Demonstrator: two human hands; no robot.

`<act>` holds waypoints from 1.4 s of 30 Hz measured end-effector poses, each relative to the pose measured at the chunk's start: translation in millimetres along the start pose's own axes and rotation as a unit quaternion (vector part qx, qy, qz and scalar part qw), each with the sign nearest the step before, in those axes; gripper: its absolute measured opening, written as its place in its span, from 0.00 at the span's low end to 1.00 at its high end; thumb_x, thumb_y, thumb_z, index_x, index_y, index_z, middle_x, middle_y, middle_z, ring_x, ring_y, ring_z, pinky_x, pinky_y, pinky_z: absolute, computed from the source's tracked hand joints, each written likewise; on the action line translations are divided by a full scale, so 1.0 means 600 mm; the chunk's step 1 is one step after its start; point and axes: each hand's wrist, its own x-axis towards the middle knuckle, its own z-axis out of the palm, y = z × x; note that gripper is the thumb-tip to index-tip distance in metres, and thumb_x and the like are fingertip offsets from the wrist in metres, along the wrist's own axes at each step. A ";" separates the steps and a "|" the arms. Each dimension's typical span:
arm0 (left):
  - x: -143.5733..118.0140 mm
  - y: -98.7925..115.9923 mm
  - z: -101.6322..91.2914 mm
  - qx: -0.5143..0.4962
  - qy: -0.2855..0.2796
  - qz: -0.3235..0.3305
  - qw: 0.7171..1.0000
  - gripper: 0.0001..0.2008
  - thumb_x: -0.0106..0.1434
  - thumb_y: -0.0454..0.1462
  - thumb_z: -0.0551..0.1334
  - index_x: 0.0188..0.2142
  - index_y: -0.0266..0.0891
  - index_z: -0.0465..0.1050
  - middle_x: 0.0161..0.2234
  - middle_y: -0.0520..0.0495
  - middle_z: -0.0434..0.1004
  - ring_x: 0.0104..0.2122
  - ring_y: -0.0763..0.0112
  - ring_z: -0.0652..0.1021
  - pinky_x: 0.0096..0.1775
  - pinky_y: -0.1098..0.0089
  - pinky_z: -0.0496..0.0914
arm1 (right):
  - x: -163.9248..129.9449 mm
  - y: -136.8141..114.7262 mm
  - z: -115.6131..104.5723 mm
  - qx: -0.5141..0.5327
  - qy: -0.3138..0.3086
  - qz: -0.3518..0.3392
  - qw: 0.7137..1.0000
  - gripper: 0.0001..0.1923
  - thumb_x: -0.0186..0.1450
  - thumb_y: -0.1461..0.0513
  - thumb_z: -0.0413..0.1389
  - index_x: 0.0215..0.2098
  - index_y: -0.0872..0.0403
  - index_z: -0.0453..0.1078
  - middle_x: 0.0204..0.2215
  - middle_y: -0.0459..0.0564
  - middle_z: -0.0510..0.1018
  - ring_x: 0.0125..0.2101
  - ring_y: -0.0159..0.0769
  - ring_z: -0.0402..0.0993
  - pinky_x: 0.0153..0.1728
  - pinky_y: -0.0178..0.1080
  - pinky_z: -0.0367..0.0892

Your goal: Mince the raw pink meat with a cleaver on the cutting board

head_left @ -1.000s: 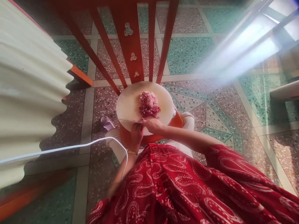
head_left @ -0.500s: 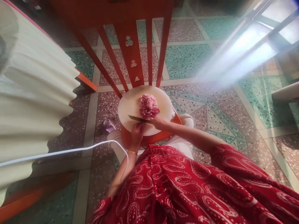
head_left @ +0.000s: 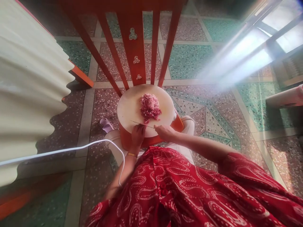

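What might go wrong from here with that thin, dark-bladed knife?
The thin, dark-bladed knife in the right hand runs very close to the left hand, so a slip might cut it. Loose pink minced pieces heaped on the round cream board might scatter. That board, set on a red-orange wooden chair, might shift under pressure.

Pulled the right hand (head_left: 165, 132) back toward the body and away from the left hand (head_left: 138, 134), opening a gap after near contact 1 second ago. Slid the knife (head_left: 148, 126) along with it, with the tip now reaching less far past the left hand than 1 second ago. Turned the blade almost edge-on, down to a thin line, after showing a broad dark side 0.5 seconds ago. Uncovered the lower edge of the minced meat (head_left: 150, 105) and a bare patch of board (head_left: 163, 122) beside the right hand.
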 end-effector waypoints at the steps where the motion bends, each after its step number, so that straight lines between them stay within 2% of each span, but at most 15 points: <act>1: 0.000 -0.001 0.001 0.003 0.001 -0.002 1.000 0.11 0.65 0.38 0.53 0.36 0.38 0.73 0.35 0.42 0.76 0.38 0.63 0.74 0.42 0.61 0.69 | 0.015 -0.011 -0.002 0.003 0.006 -0.009 1.000 0.16 0.66 0.66 0.43 0.51 0.55 0.58 0.34 0.56 0.77 0.35 0.42 0.77 0.31 0.38 0.69; 5: -0.004 -0.005 0.003 0.012 -0.014 -0.010 1.000 0.10 0.64 0.37 0.53 0.34 0.37 0.72 0.32 0.42 0.74 0.36 0.62 0.74 0.41 0.60 0.69 | 0.055 -0.039 -0.005 0.006 0.028 -0.034 0.999 0.15 0.66 0.67 0.42 0.50 0.56 0.59 0.36 0.58 0.77 0.37 0.41 0.76 0.33 0.38 0.69; 7: -0.006 -0.005 0.004 0.005 -0.019 -0.014 1.000 0.10 0.64 0.37 0.53 0.35 0.37 0.72 0.33 0.41 0.74 0.37 0.62 0.73 0.42 0.60 0.68 | 0.045 -0.025 0.002 0.009 0.026 -0.033 0.999 0.14 0.66 0.67 0.43 0.50 0.55 0.59 0.35 0.57 0.77 0.37 0.40 0.77 0.33 0.37 0.69; 11: -0.009 -0.006 0.005 0.002 -0.020 -0.020 1.000 0.10 0.64 0.36 0.53 0.35 0.37 0.73 0.33 0.41 0.73 0.38 0.62 0.72 0.42 0.60 0.67 | -0.001 0.031 0.022 -0.016 -0.010 0.010 1.000 0.14 0.67 0.66 0.44 0.51 0.55 0.58 0.32 0.55 0.77 0.35 0.40 0.77 0.32 0.38 0.69; 13: -0.009 -0.009 0.006 0.002 -0.017 -0.020 1.000 0.11 0.64 0.36 0.53 0.35 0.37 0.73 0.33 0.41 0.73 0.38 0.61 0.72 0.42 0.60 0.67 | -0.005 0.036 0.026 -0.027 -0.011 0.016 0.999 0.15 0.67 0.66 0.44 0.51 0.55 0.58 0.31 0.55 0.77 0.35 0.41 0.77 0.32 0.38 0.69; 19: -0.007 -0.014 0.007 0.013 -0.019 0.020 1.000 0.09 0.63 0.38 0.56 0.39 0.38 0.73 0.35 0.41 0.75 0.38 0.60 0.73 0.43 0.58 0.68 | 0.043 -0.019 0.011 -0.010 0.049 -0.042 0.998 0.18 0.66 0.67 0.42 0.54 0.57 0.58 0.34 0.57 0.77 0.36 0.41 0.77 0.33 0.38 0.69; 21: -0.006 -0.011 0.003 0.002 -0.008 0.021 1.000 0.10 0.63 0.37 0.55 0.40 0.37 0.73 0.37 0.41 0.75 0.39 0.61 0.73 0.44 0.59 0.68 | 0.039 -0.007 0.005 -0.017 0.045 -0.043 0.998 0.18 0.65 0.68 0.44 0.54 0.57 0.59 0.35 0.58 0.77 0.37 0.41 0.76 0.33 0.38 0.68; 25: -0.006 -0.003 -0.005 -0.033 0.013 0.004 0.999 0.10 0.64 0.37 0.55 0.40 0.38 0.73 0.39 0.43 0.74 0.41 0.65 0.73 0.45 0.62 0.69 | 0.005 0.047 -0.008 -0.029 0.046 0.015 0.998 0.20 0.64 0.70 0.43 0.54 0.56 0.59 0.34 0.57 0.77 0.35 0.43 0.77 0.30 0.37 0.68; 27: -0.007 -0.002 -0.007 -0.039 0.026 -0.004 0.999 0.10 0.64 0.37 0.55 0.40 0.39 0.73 0.39 0.43 0.74 0.41 0.65 0.73 0.45 0.62 0.69 | -0.012 0.056 -0.012 -0.026 0.055 0.023 0.998 0.20 0.64 0.70 0.42 0.53 0.57 0.59 0.32 0.57 0.77 0.34 0.43 0.77 0.29 0.38 0.68; 31: -0.008 -0.005 -0.005 -0.025 0.022 0.012 0.999 0.09 0.64 0.36 0.55 0.39 0.38 0.73 0.38 0.43 0.74 0.41 0.65 0.73 0.44 0.62 0.69 | -0.037 0.029 -0.012 -0.015 0.034 -0.009 0.999 0.16 0.64 0.69 0.44 0.49 0.55 0.61 0.31 0.55 0.77 0.33 0.43 0.77 0.29 0.38 0.68; 34: -0.006 -0.005 -0.002 -0.007 0.011 0.036 0.999 0.10 0.64 0.36 0.54 0.38 0.37 0.73 0.36 0.42 0.75 0.38 0.65 0.73 0.42 0.62 0.69 | -0.041 0.010 -0.009 -0.014 0.003 0.003 1.000 0.16 0.65 0.68 0.45 0.50 0.54 0.60 0.30 0.54 0.77 0.32 0.42 0.77 0.28 0.38 0.68; 38: -0.002 -0.002 -0.004 -0.001 0.007 0.036 0.999 0.09 0.64 0.36 0.54 0.37 0.37 0.73 0.35 0.42 0.75 0.38 0.64 0.73 0.42 0.62 0.69 | -0.004 -0.013 -0.011 -0.004 -0.004 -0.001 1.000 0.14 0.67 0.66 0.43 0.49 0.55 0.60 0.34 0.56 0.77 0.35 0.42 0.77 0.30 0.38 0.68; 42: -0.002 -0.004 -0.004 0.020 0.004 0.035 0.999 0.09 0.64 0.35 0.54 0.34 0.37 0.72 0.32 0.43 0.75 0.36 0.65 0.73 0.41 0.63 0.68 | 0.048 -0.039 -0.015 0.019 0.019 -0.040 0.999 0.13 0.67 0.66 0.43 0.49 0.56 0.60 0.36 0.57 0.76 0.38 0.41 0.76 0.32 0.36 0.68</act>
